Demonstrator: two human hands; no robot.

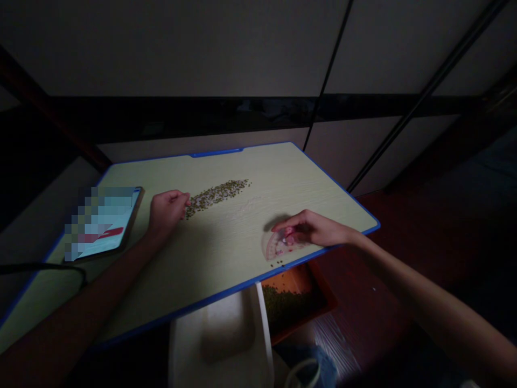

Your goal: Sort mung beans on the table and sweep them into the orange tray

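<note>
A strip of small greenish-brown seeds (220, 193) lies across the pale tabletop (226, 258). My left hand (167, 211) is closed at the strip's left end, thumb and fingers pinched together; anything between them is too small or hidden to see. Near the front right edge, my right hand (315, 227) grips a clear protractor (271, 247) with pink markings, which lies against the tabletop. A few loose seeds (278, 263) sit just in front of the protractor, close to the blue edge. Faint marks or a clear strip show in the middle of the table.
A tablet (109, 226) with a lit screen rests on the left side, a black cable (44, 266) running nearby. Below the front edge are a white bin (262, 323) and an orange box (311, 280) with many seeds inside. Cabinet panels (194, 48) stand behind the table.
</note>
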